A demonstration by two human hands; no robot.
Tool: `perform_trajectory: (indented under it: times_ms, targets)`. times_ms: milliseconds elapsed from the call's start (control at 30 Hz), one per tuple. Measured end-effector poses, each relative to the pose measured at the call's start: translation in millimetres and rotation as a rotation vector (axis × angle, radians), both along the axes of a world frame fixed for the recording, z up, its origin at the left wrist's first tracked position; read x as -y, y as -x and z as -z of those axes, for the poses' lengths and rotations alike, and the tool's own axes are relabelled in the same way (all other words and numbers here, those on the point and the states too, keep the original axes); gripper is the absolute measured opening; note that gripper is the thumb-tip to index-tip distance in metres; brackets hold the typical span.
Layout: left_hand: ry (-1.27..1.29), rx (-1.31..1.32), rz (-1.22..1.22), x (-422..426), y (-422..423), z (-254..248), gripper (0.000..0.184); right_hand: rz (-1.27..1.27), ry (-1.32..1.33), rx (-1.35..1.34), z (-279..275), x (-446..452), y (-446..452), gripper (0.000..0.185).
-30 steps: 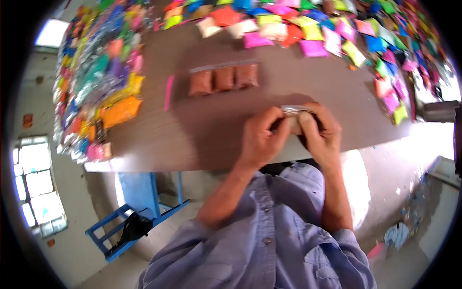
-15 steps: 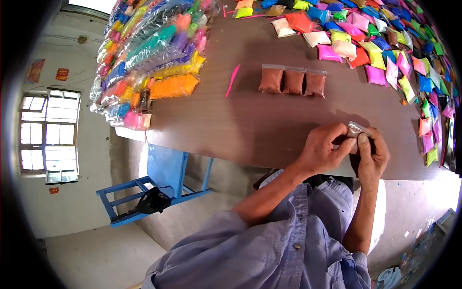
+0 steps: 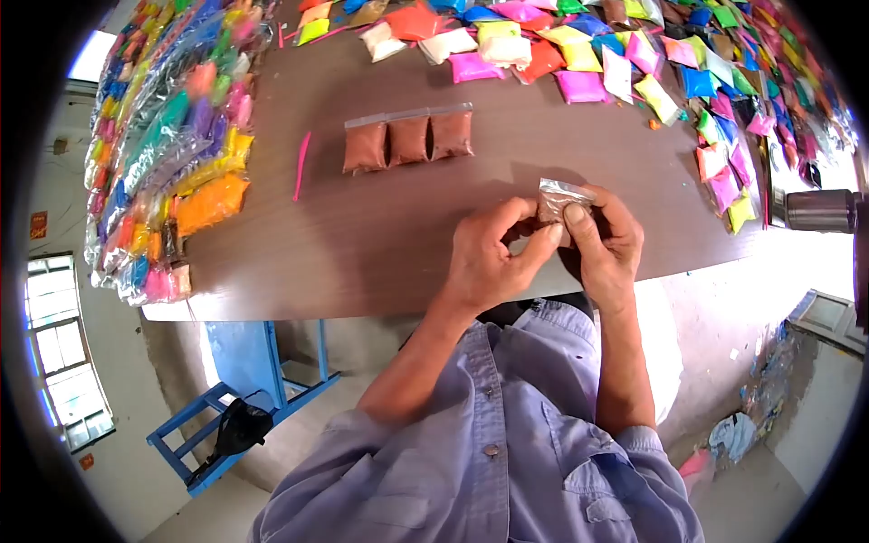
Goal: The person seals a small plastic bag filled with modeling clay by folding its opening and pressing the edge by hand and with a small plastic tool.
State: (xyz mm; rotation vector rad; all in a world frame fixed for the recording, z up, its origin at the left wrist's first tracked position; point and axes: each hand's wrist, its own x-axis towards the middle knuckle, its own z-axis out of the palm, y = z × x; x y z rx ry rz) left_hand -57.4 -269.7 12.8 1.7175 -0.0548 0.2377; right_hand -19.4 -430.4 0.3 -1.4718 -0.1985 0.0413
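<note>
Near the table's front edge, a small clear zip bag (image 3: 554,201) with brown material inside is held up between both hands. My left hand (image 3: 493,253) is closed, its thumb and index finger pinching the bag's left side. My right hand (image 3: 614,246) grips the right side, thumb pressed on the front and fingers behind, so part of the bag is hidden. Beyond them lie three filled brown bags side by side, a left one (image 3: 365,147), a middle one (image 3: 409,139) and a right one (image 3: 452,133). A thin pink plastic stick (image 3: 301,166) rests to their left.
On the brown table (image 3: 362,244), large clear packs of colourful pouches (image 3: 181,136) are heaped at the left. Many loose colourful bags (image 3: 579,86) spread over the back and right. A blue stool (image 3: 244,380) with a black bag (image 3: 243,425) on it stands below left.
The camera view has swung right, so the table's contents appear farther left. Both hands still hold the small bag, whose brown contents and zip strip now show more plainly.
</note>
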Motion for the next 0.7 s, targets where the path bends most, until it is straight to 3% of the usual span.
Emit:
perform_trajectory:
  times_ms: [100,267,700]
  targets:
    - [-0.078,-0.021,-0.008,-2,1,0,0.013,-0.006,-0.049,-0.039,-3,-2,0,0.022]
    - [0.042,0.006,-0.064,-3,2,11,0.008,-0.086,-0.026,-0.022,0,-5,0,0.026]
    - [-0.025,-0.054,-0.01,-1,0,3,0.013,-0.027,-0.018,-0.015,0,-2,-1,0.027]
